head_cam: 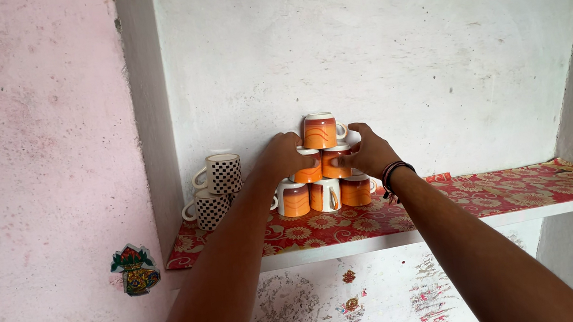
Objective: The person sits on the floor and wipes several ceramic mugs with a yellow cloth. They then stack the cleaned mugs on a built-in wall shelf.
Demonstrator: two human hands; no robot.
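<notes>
We reach both arms up to the shelf (456, 216). Our left hand (284, 155) and right hand (368, 152) cup the middle row of the mug pyramid (322, 167), fingers curled against the 2 mugs there. We judge this the steadying step; next calls for gentle release. Mugs sit inverted, axes vertical, handles sideways. Behind-left stand 2 dotted mugs (217, 191).
</notes>
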